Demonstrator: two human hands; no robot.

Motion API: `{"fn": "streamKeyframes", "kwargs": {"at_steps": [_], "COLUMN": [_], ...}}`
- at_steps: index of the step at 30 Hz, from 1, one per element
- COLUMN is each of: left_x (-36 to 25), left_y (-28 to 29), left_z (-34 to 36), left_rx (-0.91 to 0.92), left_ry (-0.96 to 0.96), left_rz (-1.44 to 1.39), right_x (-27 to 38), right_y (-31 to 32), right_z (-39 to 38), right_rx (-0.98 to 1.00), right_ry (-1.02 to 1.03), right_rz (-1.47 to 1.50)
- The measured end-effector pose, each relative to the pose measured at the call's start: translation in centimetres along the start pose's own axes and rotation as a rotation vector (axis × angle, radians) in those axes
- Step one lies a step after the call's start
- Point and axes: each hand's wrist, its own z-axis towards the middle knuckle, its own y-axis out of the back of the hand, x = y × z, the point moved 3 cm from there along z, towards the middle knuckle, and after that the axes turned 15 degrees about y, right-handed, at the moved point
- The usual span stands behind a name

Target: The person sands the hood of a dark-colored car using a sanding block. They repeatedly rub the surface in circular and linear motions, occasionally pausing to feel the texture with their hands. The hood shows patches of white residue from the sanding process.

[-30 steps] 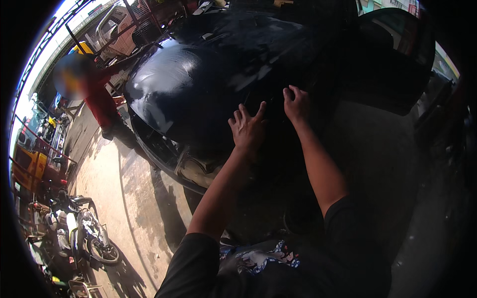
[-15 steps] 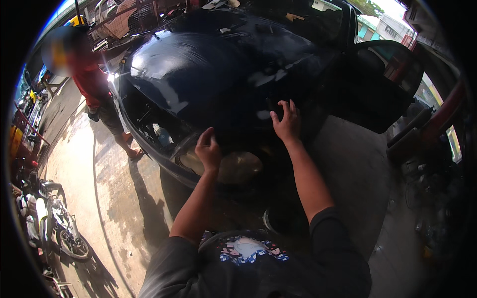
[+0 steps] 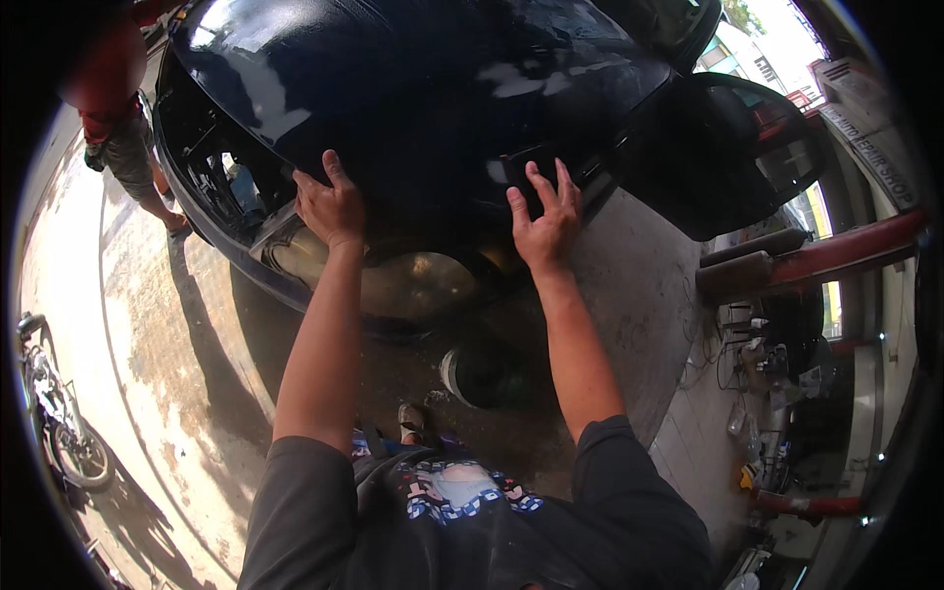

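A dark blue car body (image 3: 393, 128) with a wet sheen and pale patches fills the space before me. At its front corner, beside the opening in the front end, my left hand (image 3: 332, 205) has its fingers apart and nothing in it. Further right my right hand (image 3: 548, 218) is spread, also holding nothing. Just past its fingertips a small dark block-like piece (image 3: 513, 165) seems to lie on the panel; its kind is unclear. Whether either hand touches the panel, I cannot tell. Below the hands the wheel arch (image 3: 423, 280) shows a dusty, light inner face.
An open car door (image 3: 688, 182) juts out at the right. A dark bucket (image 3: 482, 377) stands on the floor near my foot. At far left are a person in red (image 3: 113, 98) and a motorcycle (image 3: 74, 433). A red post (image 3: 846, 251) and cluttered tools (image 3: 772, 393) are at right.
My view has shifted right and down, so the car sits further left. My left hand has moved left along the car's front corner, and the fingers of both hands have spread more.
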Motion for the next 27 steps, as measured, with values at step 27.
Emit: {"fn": "streamKeyframes", "kwargs": {"at_steps": [27], "left_x": [-0.9], "left_y": [0.7], "left_z": [0.4], "left_rx": [-0.150], "left_ry": [-0.100], "left_rz": [-0.055], "right_x": [-4.0], "right_y": [-0.3], "right_z": [-5.1], "right_rx": [-0.014], "right_ry": [0.159], "right_rz": [0.029]}}
